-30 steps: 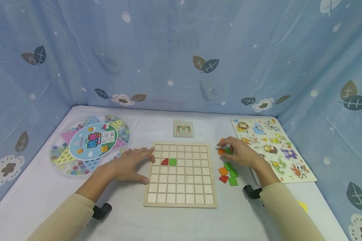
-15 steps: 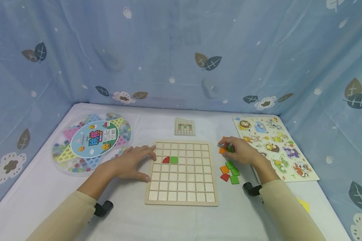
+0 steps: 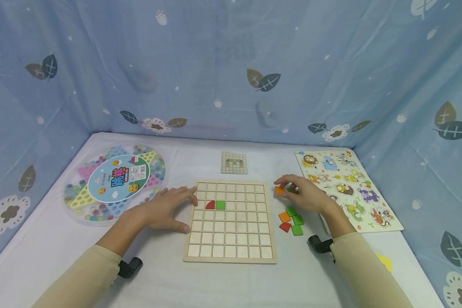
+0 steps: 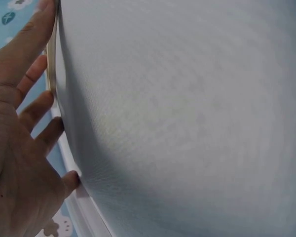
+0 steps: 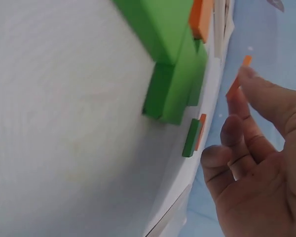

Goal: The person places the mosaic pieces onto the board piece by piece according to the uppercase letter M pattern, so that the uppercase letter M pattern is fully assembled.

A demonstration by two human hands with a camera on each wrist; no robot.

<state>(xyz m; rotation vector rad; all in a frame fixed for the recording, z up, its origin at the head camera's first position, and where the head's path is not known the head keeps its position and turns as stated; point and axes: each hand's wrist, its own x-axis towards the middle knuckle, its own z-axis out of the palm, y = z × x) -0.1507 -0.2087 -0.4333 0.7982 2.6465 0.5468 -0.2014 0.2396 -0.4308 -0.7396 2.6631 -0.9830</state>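
My right hand (image 3: pixel 307 194) pinches an orange tile (image 5: pixel 246 61) between thumb and fingertip, raised off the cloth in the right wrist view. A green tile (image 5: pixel 191 138) and another orange one lie on the cloth near that hand. At the left edge of the wooden grid board (image 3: pixel 231 226) my left hand (image 3: pixel 167 209) rests with spread, relaxed fingers, the thumb and index fingertips at the rim. Side by side in the board's third row are a red quarter-round tile (image 3: pixel 210 205) and a green square tile (image 3: pixel 220 205).
Loose green (image 3: pixel 297 230), orange (image 3: pixel 284 217) and red (image 3: pixel 285 227) tiles lie right of the board. A small pattern card (image 3: pixel 234 163) lies behind it. An animal puzzle board (image 3: pixel 342 188) is at right, a round marble game (image 3: pixel 119 179) at left. Something yellow (image 3: pixel 384 262) shows beside the right sleeve.
The right hand has picked up the orange tile and shifted slightly left toward the board with it. The left hand stays at the board's edge.
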